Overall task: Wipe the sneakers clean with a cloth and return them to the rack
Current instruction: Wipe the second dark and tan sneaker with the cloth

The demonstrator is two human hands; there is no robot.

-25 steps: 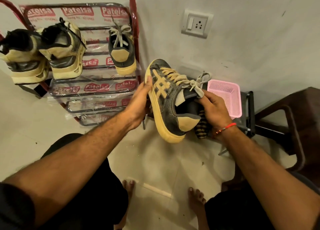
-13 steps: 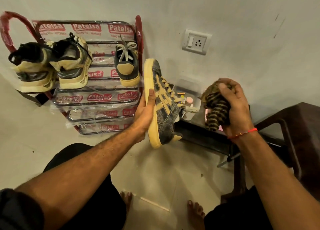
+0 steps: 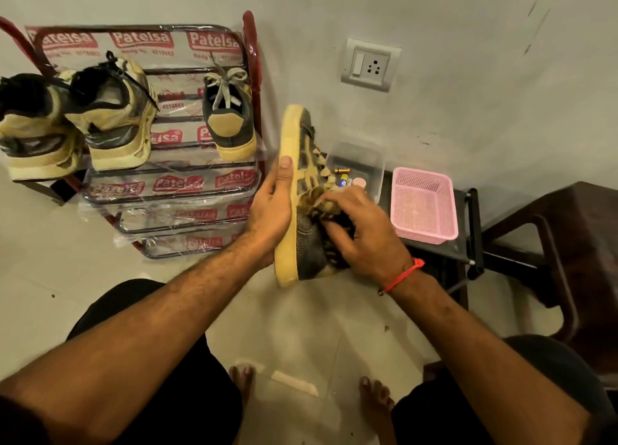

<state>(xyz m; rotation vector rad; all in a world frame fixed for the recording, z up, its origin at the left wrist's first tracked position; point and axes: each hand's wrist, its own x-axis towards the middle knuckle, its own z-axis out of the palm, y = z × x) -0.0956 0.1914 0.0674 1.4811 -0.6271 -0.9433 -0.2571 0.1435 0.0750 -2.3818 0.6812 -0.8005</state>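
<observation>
The right hand (image 3: 364, 234) hides most of the striped cloth (image 3: 321, 207), its fingers (image 3: 337, 198) blurred.

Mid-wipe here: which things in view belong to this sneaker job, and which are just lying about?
Job:
held sneaker
striped cloth
left hand
right hand
rack
three sneakers on the rack

Lying about:
pink basket
clear tray of small items
wall socket
dark chair

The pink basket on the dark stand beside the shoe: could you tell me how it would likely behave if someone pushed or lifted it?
The pink basket looks like thin perforated plastic and nothing shows inside it, so it is probably light and would slide readily on the dark stand. Its mesh walls may flex under a squeeze. Being low, wide and flat-bottomed, it seems unlikely to tip or roll.
</observation>
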